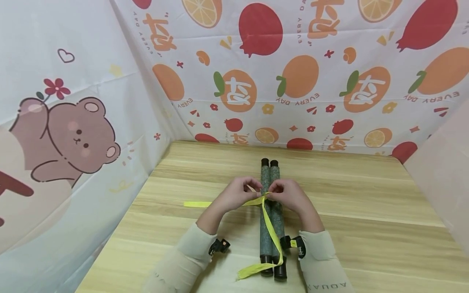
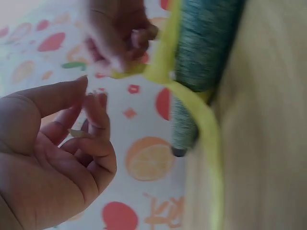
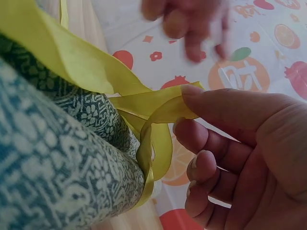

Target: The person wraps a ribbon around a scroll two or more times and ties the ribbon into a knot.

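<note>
Two rolled scrolls (image 1: 266,228) with green patterned cloth and dark end knobs lie side by side on the wooden table. A yellow ribbon (image 1: 270,226) goes round them near the middle, one tail trailing toward the near knobs and the other out to the left. My right hand (image 1: 289,196) pinches a folded piece of this ribbon (image 3: 168,105) between thumb and index finger, just over the scrolls. Beside it, my left hand (image 1: 238,193) hovers close to the ribbon crossing; in the left wrist view its fingers (image 2: 98,153) are loosely bent, with no ribbon visible between the fingertips.
The wooden table (image 1: 348,228) extends on both sides of the scrolls. A fruit-print cloth (image 1: 300,122) hangs behind it, and a bear-print cloth (image 1: 84,134) hangs at the left. Small black wrist cameras (image 1: 219,246) sit at both cuffs, the right one close to the scrolls.
</note>
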Demonstrator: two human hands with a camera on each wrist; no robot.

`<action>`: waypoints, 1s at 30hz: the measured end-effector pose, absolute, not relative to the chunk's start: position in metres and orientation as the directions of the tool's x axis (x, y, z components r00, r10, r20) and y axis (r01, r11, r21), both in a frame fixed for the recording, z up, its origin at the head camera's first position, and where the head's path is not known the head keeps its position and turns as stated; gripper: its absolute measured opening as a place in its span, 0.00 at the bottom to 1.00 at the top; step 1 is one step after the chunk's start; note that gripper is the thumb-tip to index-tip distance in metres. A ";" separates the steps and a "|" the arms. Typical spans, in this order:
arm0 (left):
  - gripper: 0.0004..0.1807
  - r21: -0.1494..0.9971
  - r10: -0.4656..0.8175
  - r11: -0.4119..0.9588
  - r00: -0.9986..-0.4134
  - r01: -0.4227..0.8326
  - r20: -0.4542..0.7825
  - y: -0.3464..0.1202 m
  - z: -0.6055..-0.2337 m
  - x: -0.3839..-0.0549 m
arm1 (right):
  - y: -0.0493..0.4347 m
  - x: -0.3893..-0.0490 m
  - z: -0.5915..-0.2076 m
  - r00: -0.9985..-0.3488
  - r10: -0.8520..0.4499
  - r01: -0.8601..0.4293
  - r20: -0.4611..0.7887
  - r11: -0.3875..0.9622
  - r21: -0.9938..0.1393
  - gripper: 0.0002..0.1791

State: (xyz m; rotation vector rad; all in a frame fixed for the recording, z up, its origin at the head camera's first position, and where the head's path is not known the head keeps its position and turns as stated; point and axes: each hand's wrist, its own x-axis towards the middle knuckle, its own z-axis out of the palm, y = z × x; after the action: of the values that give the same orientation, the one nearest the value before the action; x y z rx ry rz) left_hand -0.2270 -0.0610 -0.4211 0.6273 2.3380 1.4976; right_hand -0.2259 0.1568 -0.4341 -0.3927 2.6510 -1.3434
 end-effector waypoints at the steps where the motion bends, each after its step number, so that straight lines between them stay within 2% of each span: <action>1: 0.12 0.906 0.499 0.376 -0.867 0.195 -0.020 -0.060 -0.425 -0.230 | 0.157 -0.226 -0.434 -0.955 -0.295 -0.164 -0.011 0.563 -0.810 0.03; 9: 0.11 0.885 0.496 0.408 -0.868 0.226 -0.007 -0.044 -0.444 -0.239 | 0.158 -0.225 -0.435 -0.959 -0.282 -0.147 -0.018 0.552 -0.821 0.05; 20: 0.06 0.881 0.425 0.401 -0.903 0.251 0.064 -0.027 -0.450 -0.235 | 0.158 -0.225 -0.435 -0.961 -0.278 -0.154 -0.002 0.537 -0.830 0.07; 24: 0.02 0.857 0.405 0.432 -0.910 0.280 0.093 -0.026 -0.451 -0.235 | 0.158 -0.226 -0.435 -0.960 -0.280 -0.161 0.006 0.534 -0.830 0.08; 30: 0.02 0.829 0.398 0.478 -0.913 0.291 0.091 -0.029 -0.452 -0.236 | 0.159 -0.225 -0.432 -0.967 -0.254 -0.131 -0.012 0.541 -0.831 0.12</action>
State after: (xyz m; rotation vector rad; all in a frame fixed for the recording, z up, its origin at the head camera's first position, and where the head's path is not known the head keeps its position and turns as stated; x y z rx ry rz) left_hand -0.2358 -0.0288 -0.4515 0.6091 2.6009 1.4246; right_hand -0.2249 0.1592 -0.4323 -0.3322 2.6404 -1.4068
